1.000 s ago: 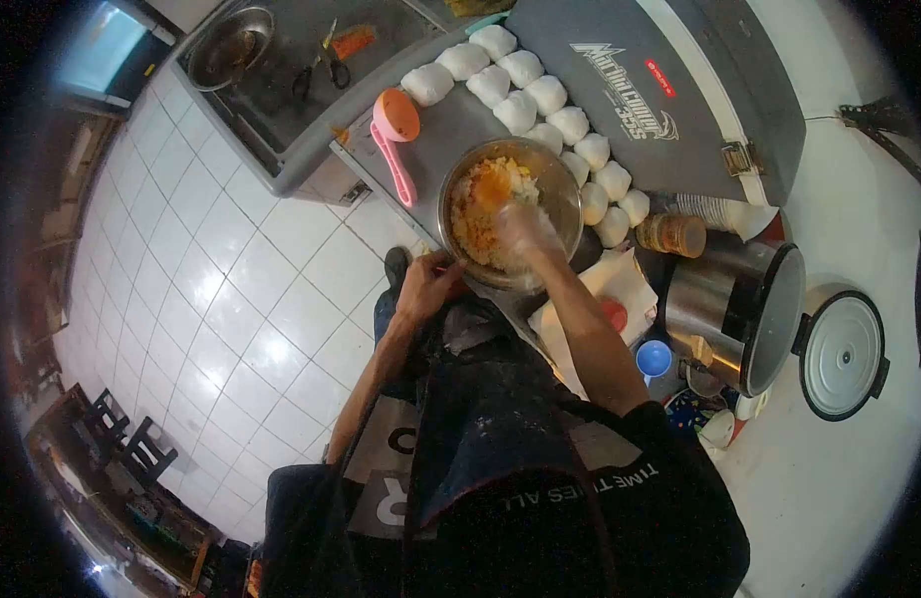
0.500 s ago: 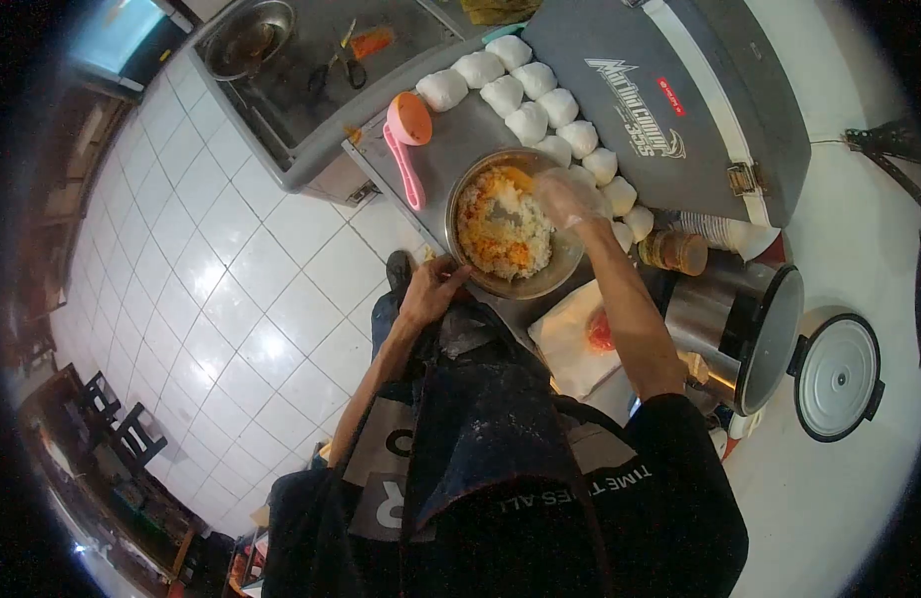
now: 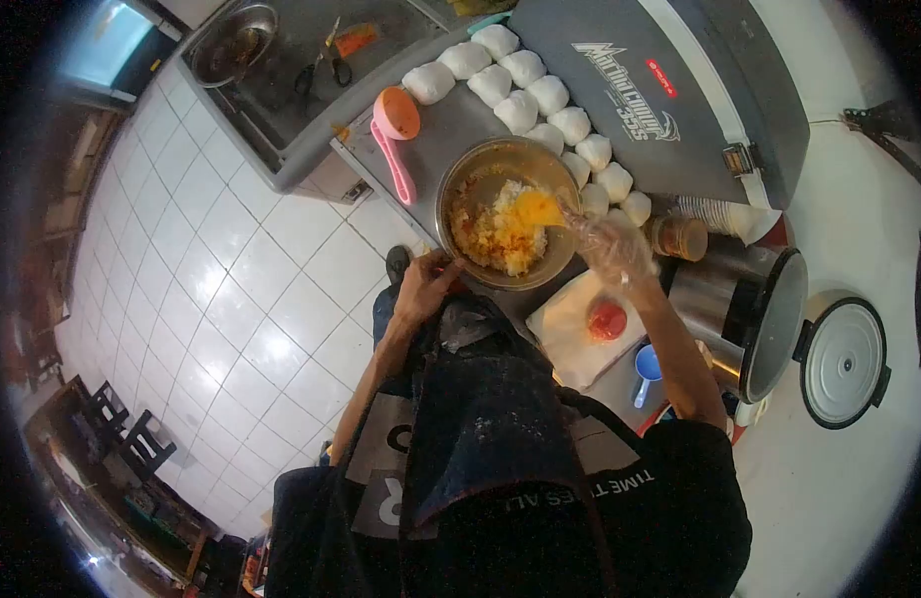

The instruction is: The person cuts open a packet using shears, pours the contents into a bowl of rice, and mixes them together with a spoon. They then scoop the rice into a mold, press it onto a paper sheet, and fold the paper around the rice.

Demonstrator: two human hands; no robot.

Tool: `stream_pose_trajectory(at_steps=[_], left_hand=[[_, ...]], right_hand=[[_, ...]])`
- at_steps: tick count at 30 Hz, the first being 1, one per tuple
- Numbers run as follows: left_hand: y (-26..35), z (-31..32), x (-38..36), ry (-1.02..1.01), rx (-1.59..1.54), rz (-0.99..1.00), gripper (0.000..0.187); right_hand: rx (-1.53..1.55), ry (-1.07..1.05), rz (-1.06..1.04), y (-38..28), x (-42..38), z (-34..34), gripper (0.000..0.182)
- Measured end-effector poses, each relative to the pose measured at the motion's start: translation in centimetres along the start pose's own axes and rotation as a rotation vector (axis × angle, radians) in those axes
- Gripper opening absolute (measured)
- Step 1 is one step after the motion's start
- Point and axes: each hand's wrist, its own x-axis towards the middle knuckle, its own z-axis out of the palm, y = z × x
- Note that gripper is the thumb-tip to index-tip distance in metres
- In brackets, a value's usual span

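A metal mixing bowl (image 3: 450, 179) holds white rice (image 3: 505, 224) partly coloured orange. In my right hand (image 3: 612, 247), inside a clear plastic glove, is a yellow rice paddle (image 3: 538, 209). The paddle's blade rests against the rice, and the hand is just beyond the bowl's right rim. My bare left hand (image 3: 427, 287) grips the bowl's near-left rim with its fingertips. Beside the bowl lies a pink-handled scoop (image 3: 396, 149) with an orange cup. White wrapped bundles (image 3: 517, 110) line the far side of the counter.
Below the bowl, a red round item (image 3: 607, 321) sits on brown paper (image 3: 565, 339), with a blue scoop (image 3: 647, 374) nearby. To the right are a jar (image 3: 679, 239), stacked cups (image 3: 714, 221), a steel pot (image 3: 729, 309) and its lid (image 3: 844, 364). Scissors (image 3: 326, 72) lie farther back.
My right hand has drawn back from above the bowl toward its lower right, and the yellow paddle now shows. The rice is more heaped together. My left hand stays at the rim.
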Motion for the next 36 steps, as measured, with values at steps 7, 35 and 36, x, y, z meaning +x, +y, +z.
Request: stream_pose_trajectory(at_steps=[7, 35, 36], left_hand=[[2.5, 0.1, -0.9, 0.002, -0.015, -0.009, 0.034], [0.9, -0.2, 0.0, -0.031, 0.065, 0.031, 0.034], [1.0, -0.2, 0.0, -0.036, 0.034, 0.003, 0.035]], right_hand=[[1.09, -0.265, 0.604, -8.5, -1.3, 2.1, 0.032], [0.664, -0.549, 0.797, -9.7, 7.8, 4.2, 0.016], [0.664, -0.546, 0.802, -9.0, 7.6, 5.1, 0.016]])
